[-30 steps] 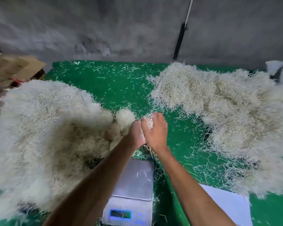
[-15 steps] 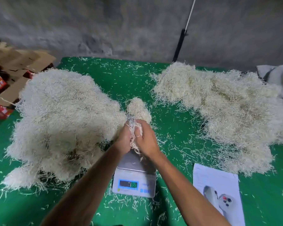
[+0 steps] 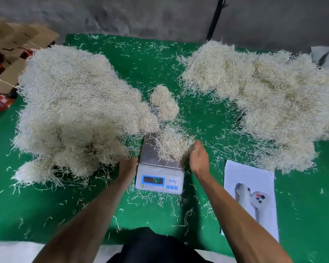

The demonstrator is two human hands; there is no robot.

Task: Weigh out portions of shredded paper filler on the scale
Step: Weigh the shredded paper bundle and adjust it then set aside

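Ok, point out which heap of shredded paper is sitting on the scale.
The small clump on the scale's metal pan, beside the right hand. The left heap, right heap and little tuft lie on the green mat.

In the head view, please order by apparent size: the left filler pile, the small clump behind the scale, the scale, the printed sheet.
1. left filler pile
2. printed sheet
3. scale; close to the sheet, so this order is unsure
4. small clump
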